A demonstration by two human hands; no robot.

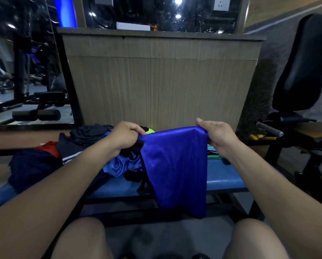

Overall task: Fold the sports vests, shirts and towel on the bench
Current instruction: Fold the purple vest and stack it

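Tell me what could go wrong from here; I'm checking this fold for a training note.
The blue vest hangs from the left hand and right hand, and its hem drops past the bench edge, so it may brush the floor. The unfolded pile crowds the bench's left side, leaving little flat space. Slippery-looking fabric might slide out of its fold.

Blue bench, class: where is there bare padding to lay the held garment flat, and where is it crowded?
Bare padding shows on the blue bench, between the hanging blue garment and the bench's right end, in front of small green items. The left half is crowded: a clothes pile covers it. Left hand and right hand grip the garment's top corners.
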